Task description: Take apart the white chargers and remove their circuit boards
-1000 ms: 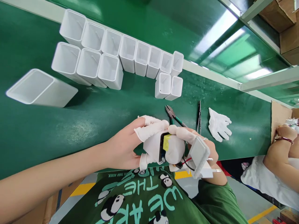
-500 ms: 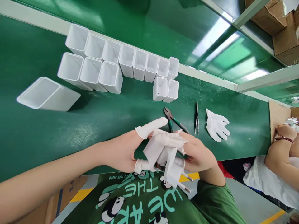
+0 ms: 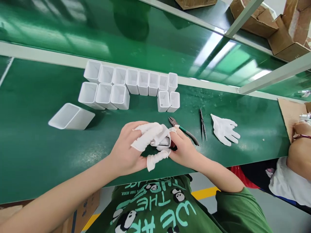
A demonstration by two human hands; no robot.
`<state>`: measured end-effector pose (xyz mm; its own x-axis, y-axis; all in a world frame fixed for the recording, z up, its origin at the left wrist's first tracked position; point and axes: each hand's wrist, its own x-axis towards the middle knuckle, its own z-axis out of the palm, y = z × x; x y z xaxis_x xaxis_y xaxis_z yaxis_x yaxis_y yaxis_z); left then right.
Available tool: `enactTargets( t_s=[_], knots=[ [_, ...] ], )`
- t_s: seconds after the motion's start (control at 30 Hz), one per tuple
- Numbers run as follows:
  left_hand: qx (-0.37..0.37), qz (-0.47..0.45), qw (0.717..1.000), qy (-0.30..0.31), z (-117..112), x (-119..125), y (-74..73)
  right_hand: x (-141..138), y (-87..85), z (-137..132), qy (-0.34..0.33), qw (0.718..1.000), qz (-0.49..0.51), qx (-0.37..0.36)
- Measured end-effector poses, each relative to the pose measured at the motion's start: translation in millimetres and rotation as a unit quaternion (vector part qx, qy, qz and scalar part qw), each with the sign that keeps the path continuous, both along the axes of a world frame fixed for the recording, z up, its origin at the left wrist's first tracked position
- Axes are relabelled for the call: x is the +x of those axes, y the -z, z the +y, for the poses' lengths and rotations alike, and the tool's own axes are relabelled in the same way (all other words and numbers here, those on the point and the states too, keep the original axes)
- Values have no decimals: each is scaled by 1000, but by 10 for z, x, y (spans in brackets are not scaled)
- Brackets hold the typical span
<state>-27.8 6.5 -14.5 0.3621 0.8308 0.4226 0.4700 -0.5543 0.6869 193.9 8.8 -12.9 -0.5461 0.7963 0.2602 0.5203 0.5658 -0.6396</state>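
Note:
A white power adapter case (image 3: 165, 141) is held between my two hands over the front of the bench. Its open end shows a dark interior, and the fingers hide much of it. My left hand (image 3: 132, 147), with white cots on its fingers, is closed around the left side of the case. My right hand (image 3: 183, 149), also with white finger cots, grips it from the right. The plug pins are out of sight. Just behind my right hand lie diagonal cutters (image 3: 186, 132) with green handles, partly covered by that hand.
Several open white cases (image 3: 119, 95) stand in rows along the bench's back edge. One white case (image 3: 73, 118) leans at the left. Tweezers (image 3: 202, 124) and a white glove (image 3: 225, 130) lie to the right. A co-worker's arm (image 3: 301, 152) is at the far right.
The adapter has been turned, so its plug pins no longer show and an open end faces me. My left hand's fingers have closed over its top. The camera view has shifted.

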Motion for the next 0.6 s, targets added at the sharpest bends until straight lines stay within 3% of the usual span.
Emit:
enactTargets(
  t_s=[0.13,0.23,0.47,0.53,0.6],
  knots=[
    [111,41,989,-90,-32,116,-33,-60,36,-23,15,999,-13,34],
    [162,44,978,-123,-35,141,-90,-89,61,-38,12,999,-16,42],
    [240,-46,969,-43,-1,-6,-187,-70,89,-47,13,998,-31,45],
    [209,-88,974,0,38,-27,-174,-67,106,-41,9,998,-27,50],
    [126,-114,985,23,83,-27,-143,-65,121,-31,2,998,-28,57]
  ],
)
